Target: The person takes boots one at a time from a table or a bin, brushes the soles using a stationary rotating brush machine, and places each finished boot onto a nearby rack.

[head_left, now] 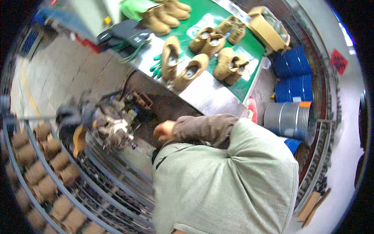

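Note:
My right hand [164,131] reaches leftward from a brown sleeve [204,128] in front of my pale green shirt [226,187]. Its fingers look loosely bent and apart, slightly blurred, and I see nothing held in them. Nearest to the hand, on its left, is a blurred machine [117,124] with metal parts. A tan boot-like piece [79,140] sits beside a dark part of that machine. My left hand is not in view. Beyond my right arm, several tan boots stand on a table, including an upright boot [170,58] and a tilted boot [191,73] near its edge.
The table has a green top [249,50] and a metal edge strip [210,91]. Green-fingered gloves [156,67] and a dark bag-like item [124,36] lie there, with a cardboard box [265,31] behind. Blue drums [292,62] and a grey drum [286,119] stand right. A boot rack [33,150] fills the lower left.

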Motion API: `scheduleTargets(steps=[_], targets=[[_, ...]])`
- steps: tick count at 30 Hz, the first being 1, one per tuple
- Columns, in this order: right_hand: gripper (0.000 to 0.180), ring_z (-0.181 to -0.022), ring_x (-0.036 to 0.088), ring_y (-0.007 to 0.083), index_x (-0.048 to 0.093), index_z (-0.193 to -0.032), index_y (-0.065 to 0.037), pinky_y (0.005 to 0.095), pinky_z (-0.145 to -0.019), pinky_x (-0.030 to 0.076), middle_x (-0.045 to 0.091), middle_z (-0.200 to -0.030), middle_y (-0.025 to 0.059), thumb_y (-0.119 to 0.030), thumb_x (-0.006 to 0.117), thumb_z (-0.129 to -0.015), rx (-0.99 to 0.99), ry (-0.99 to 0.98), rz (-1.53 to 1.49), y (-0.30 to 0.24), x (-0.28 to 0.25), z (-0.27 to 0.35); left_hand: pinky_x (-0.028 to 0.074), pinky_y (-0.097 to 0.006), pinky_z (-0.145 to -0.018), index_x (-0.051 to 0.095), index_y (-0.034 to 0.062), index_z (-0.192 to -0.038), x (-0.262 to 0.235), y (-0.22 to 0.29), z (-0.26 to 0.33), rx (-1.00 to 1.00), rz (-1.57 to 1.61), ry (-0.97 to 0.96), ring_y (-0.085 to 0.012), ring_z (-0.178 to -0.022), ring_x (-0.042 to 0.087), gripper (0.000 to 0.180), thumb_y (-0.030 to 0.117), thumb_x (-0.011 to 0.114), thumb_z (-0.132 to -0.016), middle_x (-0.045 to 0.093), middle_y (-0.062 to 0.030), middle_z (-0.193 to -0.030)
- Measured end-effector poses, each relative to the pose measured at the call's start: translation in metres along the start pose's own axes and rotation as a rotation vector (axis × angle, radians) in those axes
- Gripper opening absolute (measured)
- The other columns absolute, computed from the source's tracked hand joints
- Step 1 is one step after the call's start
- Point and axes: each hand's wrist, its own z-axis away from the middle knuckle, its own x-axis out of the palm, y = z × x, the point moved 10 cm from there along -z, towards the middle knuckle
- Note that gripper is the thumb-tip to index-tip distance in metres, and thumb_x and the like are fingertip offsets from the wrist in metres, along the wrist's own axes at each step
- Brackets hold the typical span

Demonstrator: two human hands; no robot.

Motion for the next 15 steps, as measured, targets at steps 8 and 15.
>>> scheduleTargets(steps=[8,15], targets=[[0.041,-0.076,0.066,0.0204,0.059,-0.117,-0.011,0.0373,-0.070,0.054,0.056,-0.115,0.0099,-0.011,0.073,-0.078,0.475,1.535,0.142,0.196,-0.299,0.327,0.052,-0.032,-0.076,0.056,0.0038,-0.120,0.023,0.138,-0.052,0.130,-0.011,0.031,-0.0198,-0.091,0.063,0.040,0.015,0.072,-0.086,0.066,-0.0104,-0.100],[0.029,-0.079,0.065,0.0317,0.060,-0.104,-0.014,0.0406,-0.066,0.053,0.059,-0.101,0.0072,-0.030,0.072,-0.083,0.575,1.219,0.479,0.299,-0.313,0.362,0.050,-0.026,-0.076,0.052,0.0043,-0.125,0.102,0.327,-0.051,0.020,0.088,0.096,-0.0144,-0.089,0.061,0.037,0.011,0.067,-0.091,0.065,-0.0074,-0.104]])
